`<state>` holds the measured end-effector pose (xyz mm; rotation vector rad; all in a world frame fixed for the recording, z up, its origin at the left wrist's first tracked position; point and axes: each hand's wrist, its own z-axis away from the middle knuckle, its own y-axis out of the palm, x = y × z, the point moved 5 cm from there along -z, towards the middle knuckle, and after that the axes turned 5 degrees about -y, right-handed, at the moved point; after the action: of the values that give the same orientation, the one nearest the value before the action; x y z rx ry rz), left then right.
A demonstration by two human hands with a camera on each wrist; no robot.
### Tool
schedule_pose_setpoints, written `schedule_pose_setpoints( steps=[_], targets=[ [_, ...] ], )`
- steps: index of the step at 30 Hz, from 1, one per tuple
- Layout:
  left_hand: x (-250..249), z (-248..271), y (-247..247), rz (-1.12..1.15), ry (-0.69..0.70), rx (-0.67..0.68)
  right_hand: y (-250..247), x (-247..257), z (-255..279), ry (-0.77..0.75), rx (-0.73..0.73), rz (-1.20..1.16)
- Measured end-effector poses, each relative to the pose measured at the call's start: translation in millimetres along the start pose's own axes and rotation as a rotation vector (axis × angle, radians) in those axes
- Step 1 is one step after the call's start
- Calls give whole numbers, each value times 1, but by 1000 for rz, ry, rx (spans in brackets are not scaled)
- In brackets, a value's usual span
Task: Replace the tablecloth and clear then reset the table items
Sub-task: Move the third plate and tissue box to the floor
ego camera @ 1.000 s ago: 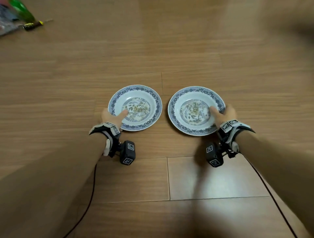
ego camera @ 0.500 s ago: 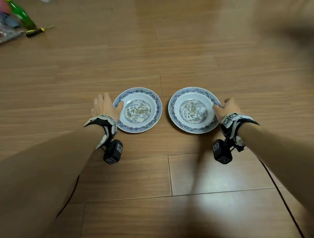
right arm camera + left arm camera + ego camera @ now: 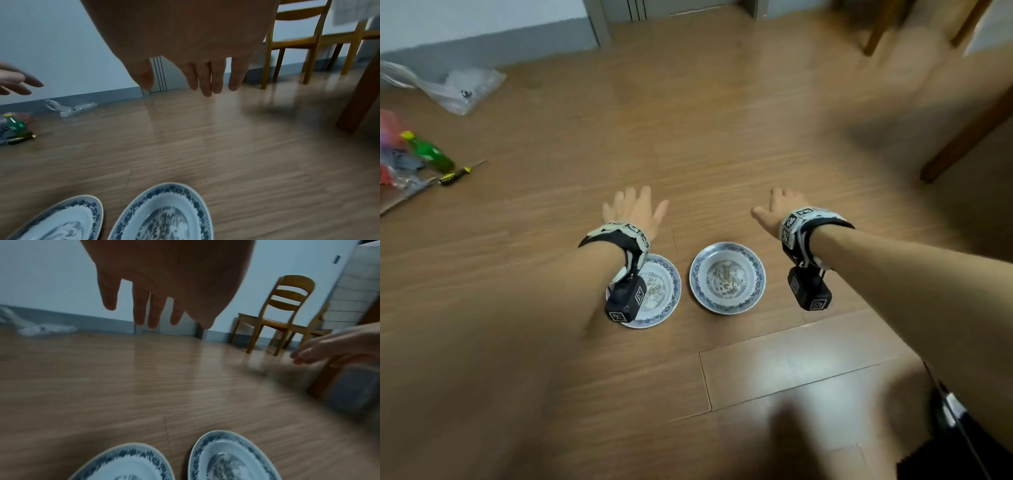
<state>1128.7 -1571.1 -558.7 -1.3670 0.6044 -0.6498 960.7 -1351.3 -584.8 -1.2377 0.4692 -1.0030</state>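
Two blue-rimmed patterned plates lie side by side on the wooden floor: the left plate partly hidden under my left wrist camera, the right plate fully in view. Both show again at the bottom of the wrist views, the left plate and the right plate. My left hand is raised above and beyond the left plate, fingers straight and spread, holding nothing. My right hand is lifted beyond the right plate, fingers relaxed and empty. In the left wrist view its fingers hang straight.
A wooden chair and a table leg stand at the right. A clear plastic bag lies by the wall. A green bottle, a screwdriver and colourful clutter lie at the far left.
Both hands have let go of the plates and risen up and forward, away from them. The plates stay on the floor. My head has lifted, bringing the wall and furniture into view.
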Motion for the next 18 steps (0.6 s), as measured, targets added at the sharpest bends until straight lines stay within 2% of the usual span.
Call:
schedule_pose_setpoints(
  steps=[4, 9, 12, 18],
  targets=[
    [-30, 19, -129, -67, 77, 79, -123, 4, 49, 27, 3, 31],
    [-61, 49, -299, -102, 120, 126, -292, 25, 122, 52, -33, 27],
    [-85, 70, -394, -102, 148, 154, -377, 31, 171, 56, -37, 22],
    [-130, 131, -536, -117, 290, 177, -494, 29, 280, 159, -23, -13]
  ],
)
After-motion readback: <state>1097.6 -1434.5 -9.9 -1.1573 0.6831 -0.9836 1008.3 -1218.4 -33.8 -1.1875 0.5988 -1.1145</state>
